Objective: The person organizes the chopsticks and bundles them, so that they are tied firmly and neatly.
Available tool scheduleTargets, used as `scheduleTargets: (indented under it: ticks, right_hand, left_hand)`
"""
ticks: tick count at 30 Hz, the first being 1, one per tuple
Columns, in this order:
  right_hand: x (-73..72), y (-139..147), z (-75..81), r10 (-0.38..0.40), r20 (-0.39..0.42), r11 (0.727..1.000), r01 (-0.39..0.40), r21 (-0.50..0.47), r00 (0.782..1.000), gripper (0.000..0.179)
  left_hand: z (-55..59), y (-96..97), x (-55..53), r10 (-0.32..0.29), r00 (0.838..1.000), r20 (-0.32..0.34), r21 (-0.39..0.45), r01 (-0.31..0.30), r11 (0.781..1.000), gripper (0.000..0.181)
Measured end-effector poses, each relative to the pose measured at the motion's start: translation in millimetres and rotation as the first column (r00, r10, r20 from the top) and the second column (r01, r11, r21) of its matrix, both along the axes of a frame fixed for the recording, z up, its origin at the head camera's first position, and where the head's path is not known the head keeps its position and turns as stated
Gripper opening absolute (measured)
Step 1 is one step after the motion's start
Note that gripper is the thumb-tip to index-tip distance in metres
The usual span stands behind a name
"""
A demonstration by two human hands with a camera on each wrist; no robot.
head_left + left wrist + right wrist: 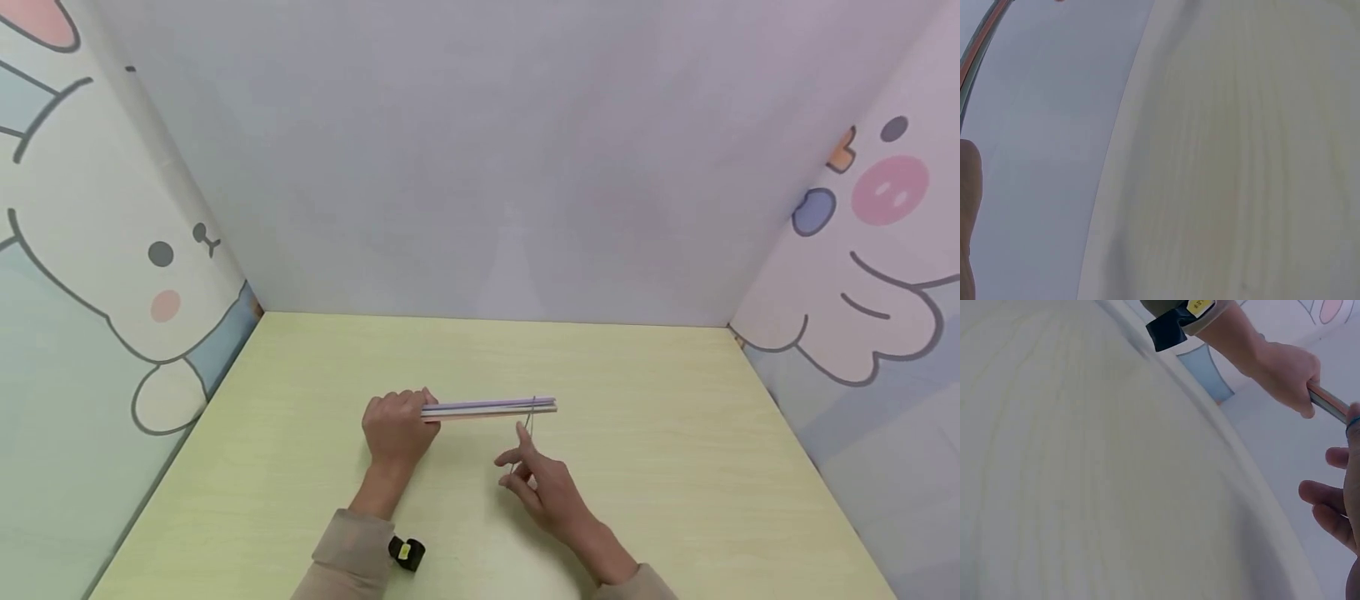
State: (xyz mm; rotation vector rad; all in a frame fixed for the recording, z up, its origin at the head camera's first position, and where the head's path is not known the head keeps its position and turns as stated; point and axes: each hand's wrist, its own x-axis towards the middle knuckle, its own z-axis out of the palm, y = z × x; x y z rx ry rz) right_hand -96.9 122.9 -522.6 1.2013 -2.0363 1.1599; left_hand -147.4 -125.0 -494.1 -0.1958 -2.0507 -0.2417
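My left hand (pixel 396 427) grips one end of a bundle of thin, straight sticks (pixel 487 408) in pale purple, white and orange, held level above the table. Their free ends point right. A thin rubber band (pixel 532 421) loops over the bundle near those ends and stretches down to my right hand (pixel 551 496), whose fingers hook it. In the right wrist view, the dark teal band (pixel 1352 424) crosses a fingertip beside the sticks (pixel 1330 403). Only part of the left hand (pixel 969 206) and a strip of the sticks (pixel 977 56) show in the left wrist view.
Below the hands lies a pale yellow wood-grain table (pixel 300 367). A grey wall (pixel 480 167) rises behind it, with cartoon-printed panels (pixel 90 250) at the sides. A black strap with a yellow label (pixel 407 553) sits at the left sleeve.
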Motion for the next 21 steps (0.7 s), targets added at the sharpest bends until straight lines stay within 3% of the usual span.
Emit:
scheduleTargets:
  ticks: [4,6,8,10,13,19,21]
  right_hand:
    - [8.0,-7.8,-5.4,-0.028,0.121,0.982,0.050,-0.182,0.992,0.074]
    - [14.9,-13.2,-4.3,-0.046,0.264,0.951,0.124,-0.285,0.963,0.073]
    - [21.7,-19.5,-1.8,-0.053,0.421,0.901,0.226,-0.370,0.905,0.073]
    - [26.9,-26.4,1.9,-0.043,0.561,0.842,0.333,-0.425,0.827,0.070]
    - [30.6,-34.1,7.2,-0.004,0.693,0.777,0.439,-0.452,0.721,0.065]
    - [23.8,-30.4,13.8,0.096,0.811,0.767,0.476,-0.430,0.577,0.059]
    - [19.4,-24.3,15.4,0.111,0.829,0.752,0.500,-0.431,0.548,0.054]
  left_hand:
    - [1.6,2.1,0.0,-0.005,1.000,-0.013,0.003,0.005,1.000,0.034]
    - [2.2,3.7,-0.2,-0.011,1.000,-0.028,-0.004,0.011,1.000,0.033]
    - [2.3,5.1,-0.3,-0.014,0.999,-0.038,-0.013,0.013,1.000,0.033]
    - [1.8,6.2,-0.7,-0.014,0.999,-0.042,-0.021,0.013,1.000,0.031]
    - [1.6,7.5,-0.6,-0.010,0.999,-0.041,-0.022,0.009,1.000,0.031]
    - [2.4,6.8,1.6,-0.017,0.998,-0.061,-0.005,0.017,1.000,0.029]
    - [2.5,5.4,1.7,-0.024,0.997,-0.072,-0.005,0.024,1.000,0.027]
